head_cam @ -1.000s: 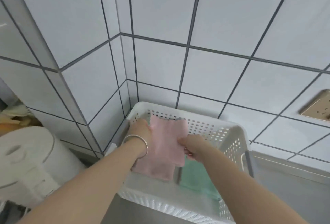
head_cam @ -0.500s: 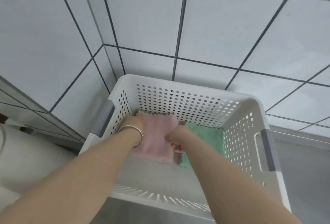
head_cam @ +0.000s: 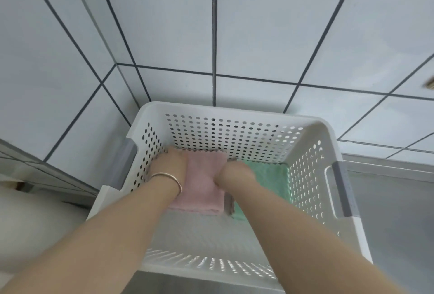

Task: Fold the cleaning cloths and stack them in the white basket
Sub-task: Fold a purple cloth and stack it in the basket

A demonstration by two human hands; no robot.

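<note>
A white perforated basket with grey handles stands against the tiled wall. Inside it, a folded pink cloth lies at the far left of the floor, beside a folded green cloth on the right. A grey cloth edge shows between them. My left hand, with a bangle on the wrist, grips the pink cloth's left edge. My right hand grips its right edge. Both hands are deep in the basket, fingers hidden under the cloth.
The basket sits on a steel counter in a tiled corner. A pale rounded appliance stands to the left. The near half of the basket floor is bare.
Both hands lowered the pink cloth from above the rim down to the basket floor at the far left. The view tilted down over the basket.
</note>
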